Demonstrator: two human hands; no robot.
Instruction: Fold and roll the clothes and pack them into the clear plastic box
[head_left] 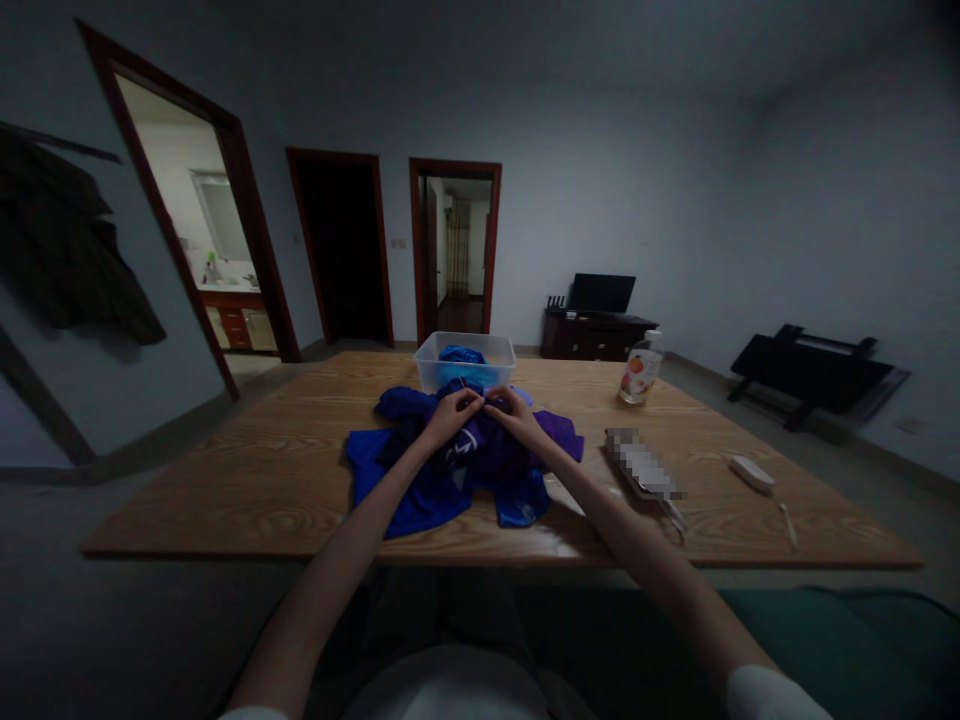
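Observation:
A dark blue and purple shirt [495, 452] with a white mark on its front lies crumpled on the wooden table in front of me. My left hand [452, 412] pinches the far edge of the shirt between thumb and fingers. Close beside it, fingertips almost meeting, my right hand [511, 410] pinches the same edge. Brighter blue cloth [427, 505] spreads out under and around the shirt; I cannot tell whether it is a separate garment. Just beyond my hands stands a clear plastic box [504, 352] with shiny blue cloth [461, 355] inside.
On the right of the table [262, 480] stand a drink bottle [640, 370] with a fruit label, a blurred flat object [641, 466] with a strap, and a white oblong case [751, 474]. A TV cabinet [596, 336] and doorways line the far wall.

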